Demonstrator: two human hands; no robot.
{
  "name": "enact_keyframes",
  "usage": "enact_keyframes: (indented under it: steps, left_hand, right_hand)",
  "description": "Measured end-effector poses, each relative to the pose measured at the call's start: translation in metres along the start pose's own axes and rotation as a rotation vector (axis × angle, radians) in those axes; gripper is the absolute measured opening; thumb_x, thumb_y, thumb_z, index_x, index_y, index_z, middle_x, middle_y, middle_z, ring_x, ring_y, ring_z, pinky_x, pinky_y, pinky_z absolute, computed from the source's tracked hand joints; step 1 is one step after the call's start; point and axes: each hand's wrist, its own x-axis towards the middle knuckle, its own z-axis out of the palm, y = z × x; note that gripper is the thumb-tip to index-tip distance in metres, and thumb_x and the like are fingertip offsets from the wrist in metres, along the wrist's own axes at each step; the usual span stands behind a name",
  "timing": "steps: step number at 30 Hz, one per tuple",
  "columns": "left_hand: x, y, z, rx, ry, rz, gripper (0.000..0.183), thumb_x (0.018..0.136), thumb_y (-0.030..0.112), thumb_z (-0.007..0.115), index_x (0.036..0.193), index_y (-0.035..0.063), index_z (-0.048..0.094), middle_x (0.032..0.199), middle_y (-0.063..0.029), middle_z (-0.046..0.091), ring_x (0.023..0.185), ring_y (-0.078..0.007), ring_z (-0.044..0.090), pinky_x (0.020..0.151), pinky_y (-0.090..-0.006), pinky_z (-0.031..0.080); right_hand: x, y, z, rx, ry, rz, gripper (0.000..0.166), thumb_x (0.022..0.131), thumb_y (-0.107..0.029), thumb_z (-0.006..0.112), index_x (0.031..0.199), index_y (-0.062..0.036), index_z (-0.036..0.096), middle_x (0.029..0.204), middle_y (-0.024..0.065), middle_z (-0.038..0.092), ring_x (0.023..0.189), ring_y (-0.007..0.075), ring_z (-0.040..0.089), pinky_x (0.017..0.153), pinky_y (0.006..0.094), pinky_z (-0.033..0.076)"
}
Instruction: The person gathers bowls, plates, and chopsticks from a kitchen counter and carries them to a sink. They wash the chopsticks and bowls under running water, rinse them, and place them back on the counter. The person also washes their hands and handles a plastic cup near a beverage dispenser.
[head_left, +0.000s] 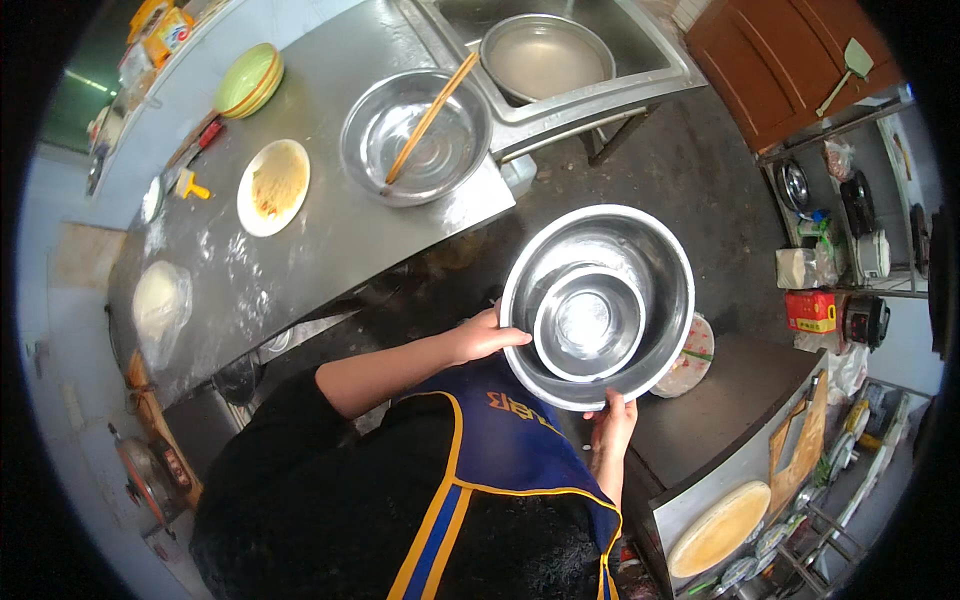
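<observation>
My left hand (491, 336) grips the left rim of a large stainless steel basin (667, 300), thumb over the edge. At the near rim my right hand (616, 420) holds the same basin, most of its fingers hidden beneath. Inside it sits a smaller shiny metal bowl (589, 322). Both are held in the air in front of my blue apron (517, 450), over the gap between the steel worktable and a darker counter. Partly hidden behind the basin, a round container (690, 358) with red and green bits stands on that counter.
The steel worktable (322, 262) holds a metal basin (367, 150) with wooden chopsticks (431, 120) across it, a soiled white plate (274, 187), green bowls (251, 82) and bagged dough (159, 300). A water-filled basin (547, 60) stands in the sink (652, 45). Shelves (825, 289) line the right.
</observation>
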Motion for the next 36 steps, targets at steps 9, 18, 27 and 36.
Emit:
enact_keyframes:
  steps: [9, 18, 27, 36]
  left_hand:
    - [0.052, 0.046, -0.040, -0.056, -0.098, -0.121, 0.041, 0.084, 0.024, 0.053, 0.116, 0.0013, 0.045, 0.105, -0.0072, 0.055, 0.095, -0.0141, 0.052, 0.079, -0.0271, 0.043]
    - [0.097, 0.059, -0.016, 0.057, 0.129, -0.232, 0.062, 0.076, 0.036, 0.059, 0.126, 0.0070, 0.034, 0.115, -0.0061, 0.048, 0.099, -0.0135, 0.049, 0.080, -0.0253, 0.039]
    - [0.213, 0.072, 0.087, 0.054, 0.217, -0.264, 0.025, 0.071, 0.013, 0.057, 0.093, 0.0005, 0.054, 0.080, -0.0070, 0.057, 0.071, -0.0149, 0.055, 0.062, -0.0285, 0.044]
    - [0.351, 0.104, 0.163, 0.312, 0.126, -0.358, 0.017, 0.068, 0.011, 0.058, 0.080, 0.0002, 0.055, 0.069, -0.0054, 0.054, 0.065, -0.0182, 0.055, 0.055, -0.0303, 0.044]
  right_hand:
    - [0.048, -0.052, 0.055, -0.037, 0.016, 0.005, 0.016, 0.078, -0.005, 0.046, 0.091, 0.0043, 0.047, 0.072, 0.0119, 0.057, 0.042, 0.0163, 0.051, 0.034, 0.0250, 0.042]
    - [0.097, -0.086, 0.036, -0.022, 0.044, 0.040, 0.018, 0.076, -0.003, 0.047, 0.093, 0.0044, 0.048, 0.072, 0.0109, 0.056, 0.047, 0.0147, 0.053, 0.034, 0.0237, 0.042]
    - [0.167, -0.160, -0.050, -0.639, 0.347, -0.838, 0.045, 0.074, -0.008, 0.058, 0.114, 0.0028, 0.041, 0.106, 0.0196, 0.050, 0.096, 0.0274, 0.051, 0.081, 0.0370, 0.043]
    - [0.326, -0.270, -0.100, -1.262, 0.130, -0.574, 0.066, 0.067, -0.015, 0.063, 0.123, 0.0006, 0.032, 0.119, 0.0224, 0.041, 0.107, 0.0328, 0.044, 0.089, 0.0355, 0.038]
